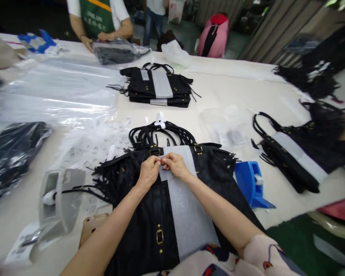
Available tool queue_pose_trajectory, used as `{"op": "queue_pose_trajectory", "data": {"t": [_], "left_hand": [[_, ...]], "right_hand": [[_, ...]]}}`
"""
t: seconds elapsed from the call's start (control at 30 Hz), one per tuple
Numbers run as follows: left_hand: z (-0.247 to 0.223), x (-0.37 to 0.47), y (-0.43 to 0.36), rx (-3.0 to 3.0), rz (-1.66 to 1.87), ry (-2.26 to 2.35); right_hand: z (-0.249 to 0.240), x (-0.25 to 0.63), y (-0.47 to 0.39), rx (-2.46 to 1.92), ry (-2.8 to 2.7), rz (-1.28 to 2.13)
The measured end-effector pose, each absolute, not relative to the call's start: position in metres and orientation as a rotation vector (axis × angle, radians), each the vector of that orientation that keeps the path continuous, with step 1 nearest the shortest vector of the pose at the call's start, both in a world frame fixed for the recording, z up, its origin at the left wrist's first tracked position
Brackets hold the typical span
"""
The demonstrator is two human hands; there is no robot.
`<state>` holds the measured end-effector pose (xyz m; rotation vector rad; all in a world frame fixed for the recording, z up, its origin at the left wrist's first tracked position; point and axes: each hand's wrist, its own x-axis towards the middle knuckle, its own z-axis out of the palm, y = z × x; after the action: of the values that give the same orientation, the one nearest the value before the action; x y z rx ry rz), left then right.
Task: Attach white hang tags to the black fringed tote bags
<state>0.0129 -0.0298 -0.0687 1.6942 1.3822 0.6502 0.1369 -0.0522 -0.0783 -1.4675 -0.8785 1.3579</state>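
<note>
A large black fringed handbag (pixel 149 203) lies flat in front of me, with brass buckles and a grey paper strip (pixel 186 214) down its middle. My left hand (pixel 149 170) and my right hand (pixel 174 165) meet over its top edge, fingertips pinched together. What sits between the fingertips is too small to name. Just below them, a small pale label (pixel 163 175) rests partly on the strip. Black handles (pixel 172 128) bunch up beyond my hands, with a white wrap (pixel 160 120) around them.
A grey tape dispenser (pixel 70 207) and a phone (pixel 90 226) are at left; a blue dispenser (pixel 248 184) is at right. Stacked black bags (pixel 161 86), plastic sleeves (pixel 60 88) and another bag (pixel 293 153) lie farther out. A co-worker's hands (pixel 103 37) handle a wrapped bag (pixel 115 51).
</note>
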Motion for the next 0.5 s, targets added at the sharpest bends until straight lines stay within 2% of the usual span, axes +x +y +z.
{"op": "queue_pose_trajectory", "data": {"t": [0.23,0.4,0.5], "left_hand": [[-0.082,0.016,-0.028,1.636,0.621,1.439],[-0.076,0.012,-0.027,1.705,0.547,1.399],[-0.063,0.000,-0.028,1.840,0.471,1.258]], "right_hand": [[-0.091,0.129,-0.047,-1.674,-1.073,1.218],[-0.075,0.140,-0.056,-1.668,-1.293,1.111],[-0.060,0.164,-0.077,-1.647,-1.504,0.842]]}}
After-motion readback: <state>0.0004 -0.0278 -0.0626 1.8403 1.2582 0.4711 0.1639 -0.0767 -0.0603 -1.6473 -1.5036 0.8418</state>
